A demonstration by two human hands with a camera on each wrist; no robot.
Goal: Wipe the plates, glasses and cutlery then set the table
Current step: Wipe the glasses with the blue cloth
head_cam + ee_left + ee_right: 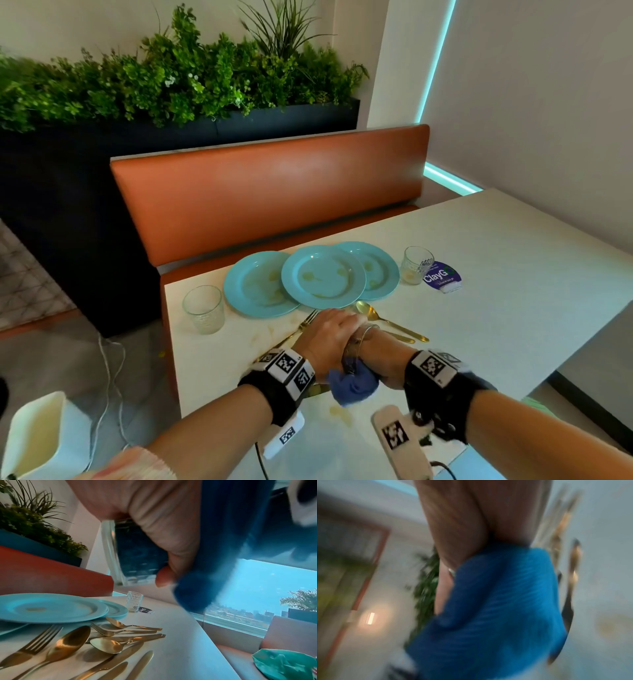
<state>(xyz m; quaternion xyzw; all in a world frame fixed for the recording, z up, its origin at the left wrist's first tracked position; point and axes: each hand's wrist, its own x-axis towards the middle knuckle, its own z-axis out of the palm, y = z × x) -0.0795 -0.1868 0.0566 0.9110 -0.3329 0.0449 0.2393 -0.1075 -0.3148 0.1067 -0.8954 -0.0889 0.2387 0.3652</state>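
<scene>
- In the lower middle of the head view, the left hand [329, 337] is gripping a clear textured drinking glass [356, 346], its fingers curling round the glass wall; the left wrist view is showing the same glass [137, 555] held above the table.
- The right hand [383, 359] is holding a crumpled blue microfibre cloth [352, 383] that is pushed into the held glass, with the loose end hanging out below; in the right wrist view, which is badly blurred, the fingers [460, 531] are closing on the cloth [496, 608].
- Three light blue round plates [322, 275], stained with yellowish smears, are lying overlapped in a row at the middle of the head view, on the white tabletop [513, 291].
- A second clear glass [204, 308] is standing at the left end of the plates, and a third [416, 263] at the right end, just beside a dark blue sticker [443, 274] with white lettering.
- Gold-coloured cutlery [96, 642], forks, spoons and knives, is lying loosely heaped on the table just below the plates, partly hidden by the hands in the head view.
- An orange padded bench [267, 198] is filling the middle of the head view, with a dark planter of green foliage [171, 85] in the upper left.
</scene>
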